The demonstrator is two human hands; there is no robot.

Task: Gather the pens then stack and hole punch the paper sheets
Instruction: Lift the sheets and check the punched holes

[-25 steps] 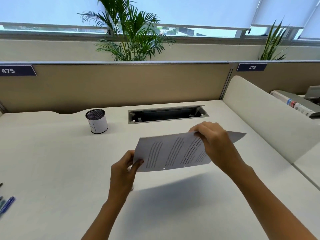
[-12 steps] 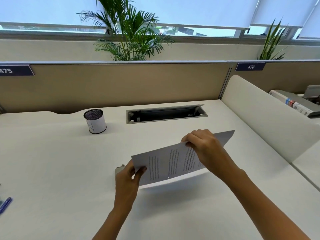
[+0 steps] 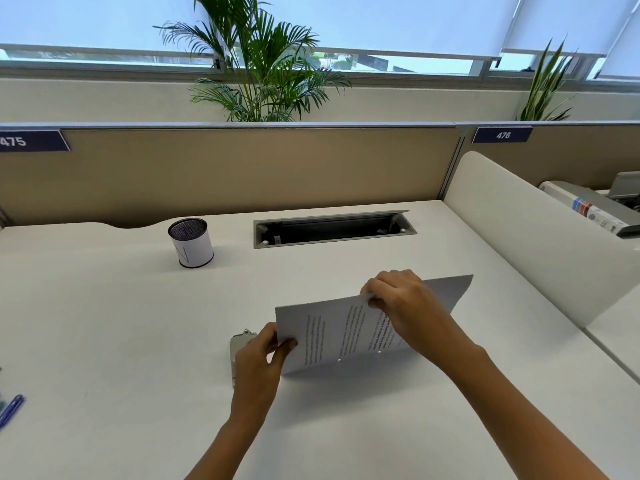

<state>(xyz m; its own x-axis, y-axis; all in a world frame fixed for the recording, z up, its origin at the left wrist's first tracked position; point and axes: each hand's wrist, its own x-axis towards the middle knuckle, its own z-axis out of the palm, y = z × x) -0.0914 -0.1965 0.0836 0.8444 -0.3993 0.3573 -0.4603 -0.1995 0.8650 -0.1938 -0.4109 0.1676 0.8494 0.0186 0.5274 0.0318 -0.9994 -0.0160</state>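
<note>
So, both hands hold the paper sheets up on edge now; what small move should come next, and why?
Probably lay the paper sheets flat on the desk. Two small holes already show near their lower edge, which seems to meet the desk, and the left hand and right hand only pinch the edges.

Printed white paper sheets (image 3: pixel 346 334): one bundle, centre; sheet number indeterminable.
White-wrapped black mesh pen cup (image 3: pixel 191 242): one.
Blue plastic pen (image 3: pixel 12 408): one, left edge.
Grey metal hole punch (image 3: pixel 237 344): one.
Green plants: two, top; frond palm (image 3: pixel 263 64), spiky plant (image 3: pixel 547 88).
</note>
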